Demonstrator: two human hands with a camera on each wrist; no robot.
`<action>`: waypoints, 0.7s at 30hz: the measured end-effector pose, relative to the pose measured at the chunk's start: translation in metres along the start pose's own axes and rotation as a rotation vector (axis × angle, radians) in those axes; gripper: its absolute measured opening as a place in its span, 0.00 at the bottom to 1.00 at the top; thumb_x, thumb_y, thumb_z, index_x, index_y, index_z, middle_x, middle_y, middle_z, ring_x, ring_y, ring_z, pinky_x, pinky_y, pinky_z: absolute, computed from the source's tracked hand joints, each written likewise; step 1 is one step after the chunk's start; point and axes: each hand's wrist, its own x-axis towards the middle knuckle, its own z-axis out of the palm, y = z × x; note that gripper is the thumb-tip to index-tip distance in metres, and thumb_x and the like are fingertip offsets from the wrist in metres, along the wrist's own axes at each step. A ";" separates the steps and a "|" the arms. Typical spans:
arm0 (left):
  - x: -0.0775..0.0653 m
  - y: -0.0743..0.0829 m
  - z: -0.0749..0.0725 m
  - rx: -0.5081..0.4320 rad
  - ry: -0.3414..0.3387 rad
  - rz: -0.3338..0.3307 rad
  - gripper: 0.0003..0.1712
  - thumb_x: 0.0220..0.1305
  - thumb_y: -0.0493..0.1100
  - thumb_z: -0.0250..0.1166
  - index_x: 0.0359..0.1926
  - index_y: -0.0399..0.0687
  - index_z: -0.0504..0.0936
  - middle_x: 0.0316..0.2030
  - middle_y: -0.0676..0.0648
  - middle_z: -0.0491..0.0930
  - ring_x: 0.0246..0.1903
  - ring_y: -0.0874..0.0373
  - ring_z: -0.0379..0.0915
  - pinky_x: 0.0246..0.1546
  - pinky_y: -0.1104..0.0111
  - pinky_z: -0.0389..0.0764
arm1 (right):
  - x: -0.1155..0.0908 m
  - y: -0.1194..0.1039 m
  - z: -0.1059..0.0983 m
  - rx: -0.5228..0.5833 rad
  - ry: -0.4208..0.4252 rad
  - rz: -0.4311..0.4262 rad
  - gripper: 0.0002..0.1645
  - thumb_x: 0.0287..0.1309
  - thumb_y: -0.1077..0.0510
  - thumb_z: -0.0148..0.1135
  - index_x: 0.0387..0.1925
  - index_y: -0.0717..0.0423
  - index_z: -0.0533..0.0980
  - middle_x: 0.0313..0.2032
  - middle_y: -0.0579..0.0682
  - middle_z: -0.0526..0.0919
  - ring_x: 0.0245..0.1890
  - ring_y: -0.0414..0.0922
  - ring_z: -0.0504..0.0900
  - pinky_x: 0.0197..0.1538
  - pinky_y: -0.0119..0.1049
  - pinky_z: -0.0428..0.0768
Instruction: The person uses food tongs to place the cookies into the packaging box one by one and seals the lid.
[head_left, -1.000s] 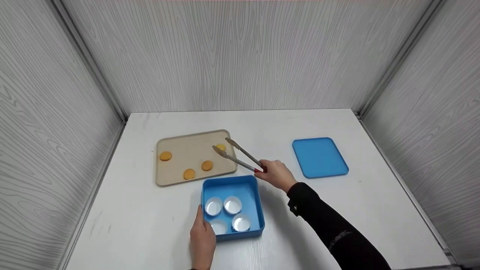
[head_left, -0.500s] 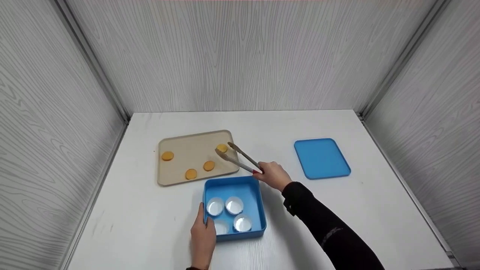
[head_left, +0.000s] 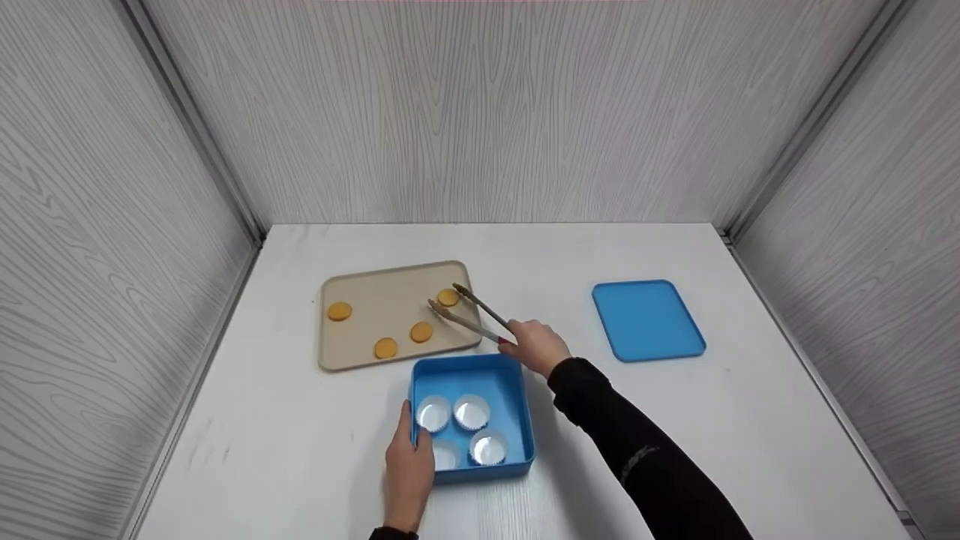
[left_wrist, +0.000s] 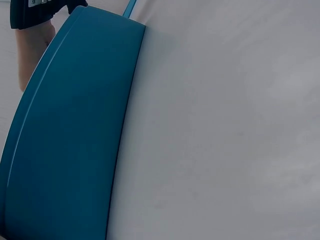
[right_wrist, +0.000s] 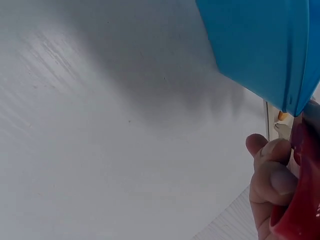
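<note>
Over tray (head_left: 379, 296) | spread metal tongs (head_left: 468, 324), red-handled, gripped by right hand (head_left: 538, 346) | left hand (head_left: 409, 469) pinches box (head_left: 484, 474)

Toward the front edge of the desk (head_left: 255, 420), the box (head_left: 487, 473) looks smooth plastic; metal tongs (head_left: 465, 322) have glossy red handles (right_wrist: 305, 205).

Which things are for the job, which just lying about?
Likely in the job:
tongs, in the right hand
orange discs
tray under them
blue box, held by the left hand
white cups in it

Likely lying about:
blue panel, untouched, maybe the box's lid
</note>
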 end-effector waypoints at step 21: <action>0.001 0.001 0.002 0.001 -0.009 -0.021 0.30 0.81 0.39 0.43 0.79 0.33 0.54 0.77 0.34 0.57 0.77 0.41 0.52 0.75 0.47 0.58 | -0.005 0.001 -0.003 -0.090 0.135 0.001 0.06 0.66 0.59 0.68 0.32 0.56 0.84 0.28 0.53 0.86 0.27 0.50 0.83 0.34 0.47 0.83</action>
